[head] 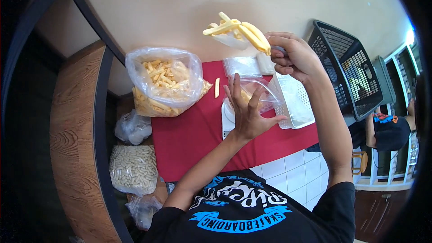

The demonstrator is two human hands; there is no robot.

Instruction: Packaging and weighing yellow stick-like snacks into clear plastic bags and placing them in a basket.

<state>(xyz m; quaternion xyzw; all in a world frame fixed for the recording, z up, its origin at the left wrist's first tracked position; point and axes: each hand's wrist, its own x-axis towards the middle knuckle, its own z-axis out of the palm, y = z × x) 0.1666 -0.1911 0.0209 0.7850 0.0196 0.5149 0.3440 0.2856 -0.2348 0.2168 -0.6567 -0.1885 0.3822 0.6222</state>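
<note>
My right hand (292, 55) is shut on the handle of a translucent white scoop (233, 41), raised over the far side of the table. Pale yellow stick snacks (224, 27) are heaped in it, some jutting past its rim. My left hand (246, 111) holds nothing, its fingers spread in front of a clear plastic bag (266, 91) with a few sticks in it. That bag appears to rest on a white digital scale (227, 125), partly hidden by the hand. To the left stands a large open plastic bag (165, 98) full of sticks. One loose stick (217, 87) lies beside it.
A red cloth (195, 141) covers the table. Flat clear bags (241, 65) lie by the wall. A white perforated basket (297, 108) holds plastic; a black crate (351, 71) stands beyond. Bagged pale snacks (133, 168) sit at left. Another person (393, 133) is at far right.
</note>
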